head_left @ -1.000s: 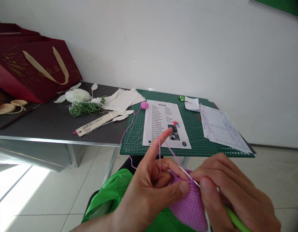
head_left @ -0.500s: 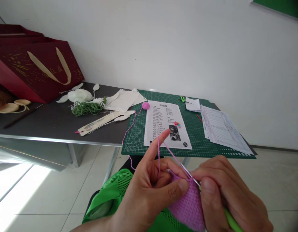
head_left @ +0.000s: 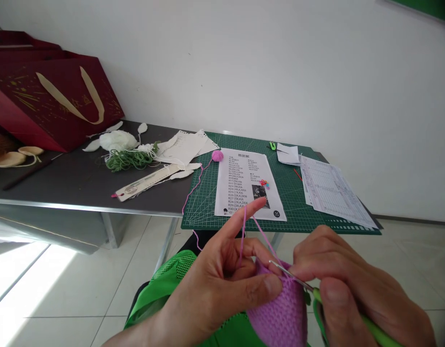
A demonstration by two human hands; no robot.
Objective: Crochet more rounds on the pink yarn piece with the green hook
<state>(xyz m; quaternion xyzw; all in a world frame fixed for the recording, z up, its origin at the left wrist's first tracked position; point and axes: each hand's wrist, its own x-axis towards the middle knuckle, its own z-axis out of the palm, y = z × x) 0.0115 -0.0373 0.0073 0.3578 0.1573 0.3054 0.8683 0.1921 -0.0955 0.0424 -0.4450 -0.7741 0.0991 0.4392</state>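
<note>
My left hand (head_left: 222,284) pinches a purple crocheted piece (head_left: 280,313) between thumb and fingers. Its index finger sticks up with pink yarn (head_left: 243,226) looped over it. My right hand (head_left: 356,289) is closed on a crochet hook (head_left: 291,275) with a green handle; the metal tip sits at the top edge of the purple piece. The yarn trails up over the table edge to a small pink yarn ball (head_left: 217,155) on the green cutting mat (head_left: 294,212).
A printed pattern sheet (head_left: 244,183) and other papers (head_left: 331,190) lie on the mat. On the dark table (head_left: 63,185) are green and white yarn (head_left: 124,156), a ruler (head_left: 150,180) and a red gift bag (head_left: 56,103). White wall behind, tiled floor below.
My right hand has drawn the hook back to the right, so more of the metal shaft shows. My left index finger has tilted slightly right.
</note>
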